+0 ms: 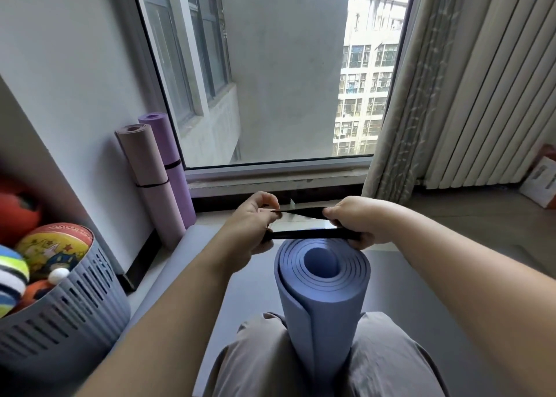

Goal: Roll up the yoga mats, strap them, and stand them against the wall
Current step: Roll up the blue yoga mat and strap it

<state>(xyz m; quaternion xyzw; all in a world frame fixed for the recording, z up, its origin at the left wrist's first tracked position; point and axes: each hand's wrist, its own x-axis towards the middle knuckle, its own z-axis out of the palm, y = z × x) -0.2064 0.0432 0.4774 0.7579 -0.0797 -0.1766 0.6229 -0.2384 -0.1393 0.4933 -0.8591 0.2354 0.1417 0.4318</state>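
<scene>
**A:** Grip status?

**B:** Both hands are closed on the black strap. The left hand pinches one run at the fingertips and has the other tucked under the curled fingers. The right hand is a fist around both runs. Nothing slack; the strap is pulled into a flat loop between them.

**A:** Where's the loop relative to the mat?

**B:** Just above and behind the top end of the blue mat. Can't tell whether the lower run touches the rim. The mat is fully rolled and upright, clamped between the person's knees. No strap around it.

**A:** What's under it?

**B:** A grey mat, flat on the floor.

**A:** Other mats?

**B:** Two, off to the left in the corner by the window. The pink mat and purple mat are both rolled and on end, leaning on the wall and touching each other. Each has a dark band around it.

**A:** Anything else nearby?

**B:** A grey slotted basket of balls at near left. A curtain on the right.
</scene>
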